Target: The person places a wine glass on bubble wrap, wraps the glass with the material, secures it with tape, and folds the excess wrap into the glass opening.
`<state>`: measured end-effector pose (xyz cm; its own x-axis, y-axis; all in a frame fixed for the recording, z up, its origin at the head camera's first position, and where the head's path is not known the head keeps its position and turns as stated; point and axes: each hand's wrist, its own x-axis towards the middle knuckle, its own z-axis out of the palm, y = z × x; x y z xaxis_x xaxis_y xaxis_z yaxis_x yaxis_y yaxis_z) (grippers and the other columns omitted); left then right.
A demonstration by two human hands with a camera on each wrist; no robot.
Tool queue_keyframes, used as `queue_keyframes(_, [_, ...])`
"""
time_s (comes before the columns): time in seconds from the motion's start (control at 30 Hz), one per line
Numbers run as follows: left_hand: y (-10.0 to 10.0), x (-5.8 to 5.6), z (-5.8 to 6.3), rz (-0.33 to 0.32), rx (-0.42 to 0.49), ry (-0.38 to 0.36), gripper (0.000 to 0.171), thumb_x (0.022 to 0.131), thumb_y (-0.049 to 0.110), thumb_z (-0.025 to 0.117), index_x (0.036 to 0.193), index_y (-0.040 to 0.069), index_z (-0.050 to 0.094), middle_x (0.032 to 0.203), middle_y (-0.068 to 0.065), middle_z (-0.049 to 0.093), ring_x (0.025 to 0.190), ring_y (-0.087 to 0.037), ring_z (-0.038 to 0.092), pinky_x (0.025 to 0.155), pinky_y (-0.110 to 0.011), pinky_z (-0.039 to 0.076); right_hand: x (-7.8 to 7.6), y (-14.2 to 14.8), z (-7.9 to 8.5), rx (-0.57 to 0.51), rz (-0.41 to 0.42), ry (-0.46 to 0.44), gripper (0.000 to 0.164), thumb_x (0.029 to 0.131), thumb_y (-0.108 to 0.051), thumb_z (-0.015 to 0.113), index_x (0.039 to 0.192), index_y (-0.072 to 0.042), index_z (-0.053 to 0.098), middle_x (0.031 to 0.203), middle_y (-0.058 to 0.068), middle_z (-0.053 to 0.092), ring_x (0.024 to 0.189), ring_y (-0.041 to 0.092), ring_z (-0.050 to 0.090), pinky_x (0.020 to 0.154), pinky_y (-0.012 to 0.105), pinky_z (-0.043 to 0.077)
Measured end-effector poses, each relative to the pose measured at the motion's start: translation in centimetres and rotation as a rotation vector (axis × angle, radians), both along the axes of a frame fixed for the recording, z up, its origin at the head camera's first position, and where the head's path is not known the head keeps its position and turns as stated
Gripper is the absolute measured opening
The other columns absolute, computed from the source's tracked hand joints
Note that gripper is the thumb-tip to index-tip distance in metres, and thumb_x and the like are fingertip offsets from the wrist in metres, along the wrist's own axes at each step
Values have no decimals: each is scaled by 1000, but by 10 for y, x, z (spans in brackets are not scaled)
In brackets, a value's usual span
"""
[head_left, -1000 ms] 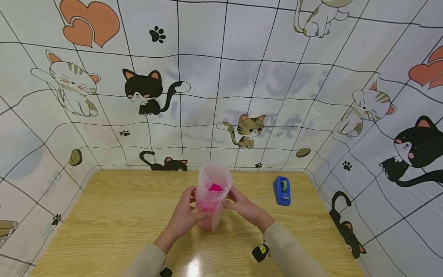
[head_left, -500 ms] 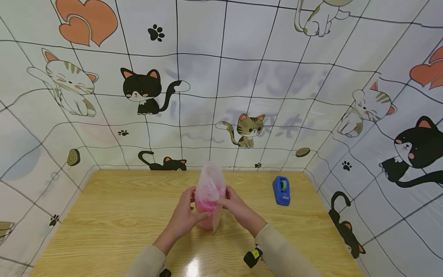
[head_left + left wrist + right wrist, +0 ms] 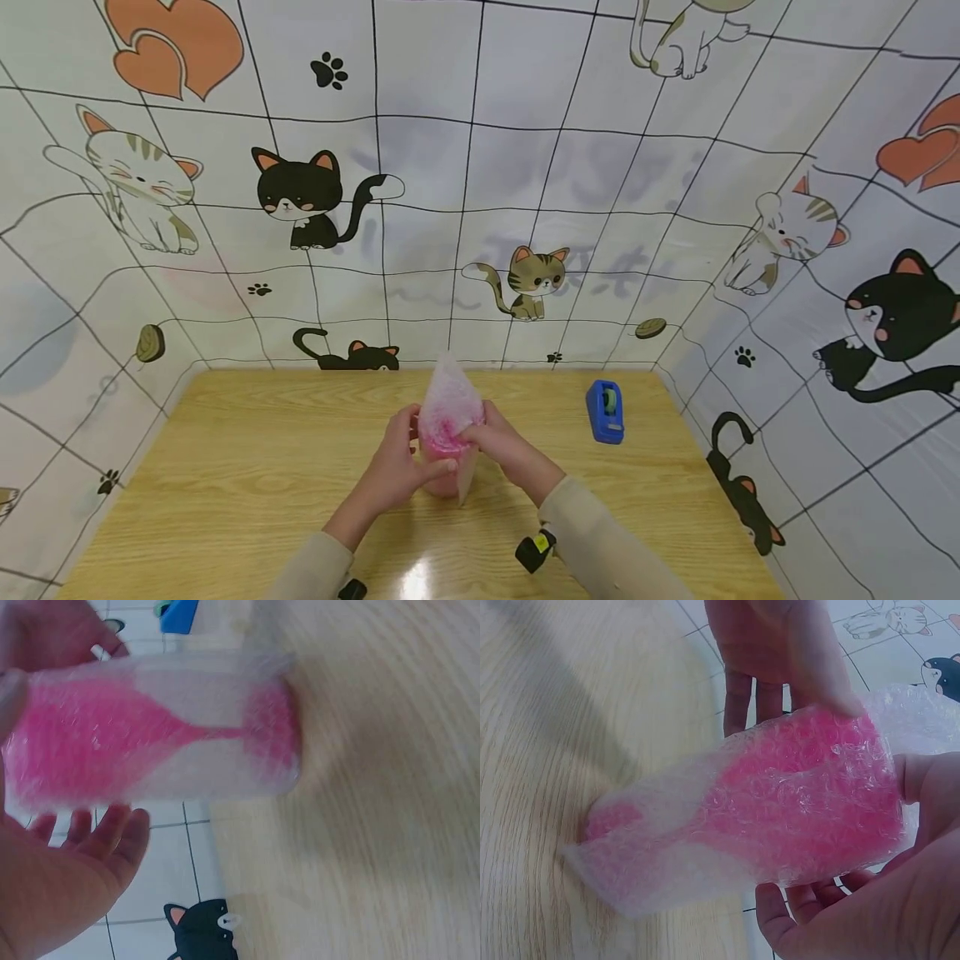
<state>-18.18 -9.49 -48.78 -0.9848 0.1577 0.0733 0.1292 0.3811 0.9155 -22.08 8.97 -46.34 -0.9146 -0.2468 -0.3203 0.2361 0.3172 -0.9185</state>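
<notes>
A pink stemmed goblet (image 3: 97,727) stands upright on the wooden table, wrapped in bubble wrap (image 3: 450,387). Its wide bowl, thin stem and round base show through the plastic. Above the bowl, the loose wrap narrows to a point. My left hand (image 3: 392,468) holds the wrapped goblet from the left, fingers behind and thumb across the front. From the right, my right hand (image 3: 513,454) grips it near the top of the bowl, thumb pressing on the wrap in front. In the right wrist view a flap of wrap (image 3: 622,889) sticks out beside the base.
A blue tape dispenser (image 3: 604,412) sits on the table (image 3: 285,450) at the back right. Cat-patterned cloth walls (image 3: 427,167) enclose the table's back and sides. A black wrist camera (image 3: 535,550) is strapped by the right sleeve.
The right hand has moved left, its thumb now on the front of the wrap. The wrap's wide open top has folded over into a narrow point. The left hand keeps its hold.
</notes>
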Motion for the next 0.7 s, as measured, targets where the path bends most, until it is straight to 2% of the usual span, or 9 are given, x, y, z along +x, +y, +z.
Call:
queue_keyframes(0.13, [-6, -6, 4, -2, 41, -34, 51, 103, 44, 43, 138, 7, 40, 135, -14, 47, 125, -30, 48, 105, -53, 40, -1, -2, 0, -2, -13, 2, 65, 76, -9, 58, 137, 1, 35, 132, 16, 48, 121, 30, 46, 106, 53, 37])
queue_keyframes(0.2, [-8, -9, 6, 15, 41, -44, 51, 105, 47, 32, 135, 7, 44, 133, -15, 50, 124, -30, 50, 103, -51, 42, 0, -2, 0, -1, -18, 2, 66, 77, -9, 59, 137, 1, 35, 133, 17, 48, 123, 31, 46, 107, 55, 36])
queue_keyframes(0.4, [-7, -15, 7, 26, 51, -121, 57, 101, 51, 42, 137, 7, 47, 121, -14, 53, 105, -24, 55, 85, -44, 55, 2, -2, 2, 2, -3, 0, 64, 79, -10, 59, 137, 0, 34, 132, 15, 47, 121, 29, 46, 105, 53, 37])
queue_keyframes(0.57, [-6, -15, 10, -7, 88, -158, 60, 99, 49, 49, 138, 4, 50, 119, -16, 50, 103, -24, 56, 81, -47, 58, 2, 0, 2, 7, 18, -1, 64, 81, -12, 59, 138, -1, 33, 133, 15, 47, 123, 29, 44, 108, 54, 35])
queue_keyframes(0.7, [-4, -17, 15, -26, 73, -174, 56, 97, 47, 54, 133, 4, 56, 119, -16, 53, 102, -24, 58, 78, -45, 59, 2, 3, 1, 1, 36, -1, 66, 83, -12, 59, 142, -1, 31, 139, 16, 44, 131, 32, 40, 112, 57, 30])
